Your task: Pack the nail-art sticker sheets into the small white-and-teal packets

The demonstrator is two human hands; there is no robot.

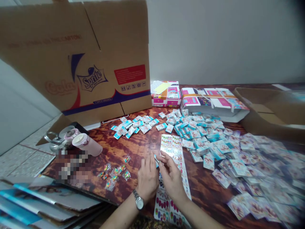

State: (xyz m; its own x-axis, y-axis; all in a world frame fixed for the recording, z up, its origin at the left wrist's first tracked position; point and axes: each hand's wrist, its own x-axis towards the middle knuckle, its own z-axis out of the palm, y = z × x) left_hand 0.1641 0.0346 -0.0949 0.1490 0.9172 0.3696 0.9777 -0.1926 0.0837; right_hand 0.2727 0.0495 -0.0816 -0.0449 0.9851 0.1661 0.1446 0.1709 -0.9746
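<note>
My left hand [148, 176], with a watch [138, 199] on its wrist, meets my right hand [172, 178] over the table. Between their fingertips is a small blue-and-white box [156, 160], mostly hidden; both hands grip it. Under my right hand lies a long sticker sheet [184, 171] printed with rows of coloured nail shapes. Left of my hands are several small clear packets [115, 173] with bright pieces inside. Similar small boxes form one group [133, 125] beyond my left hand and a big heap [202, 133] to the right.
A tall Sprite carton [105, 57] stands at the back left. Two pink-patterned packages [166, 95] lie along the wall. An open carton [274, 114] is at far right. A pink cup [87, 144] tilts at the left edge, above stacked flat cardboard [47, 200].
</note>
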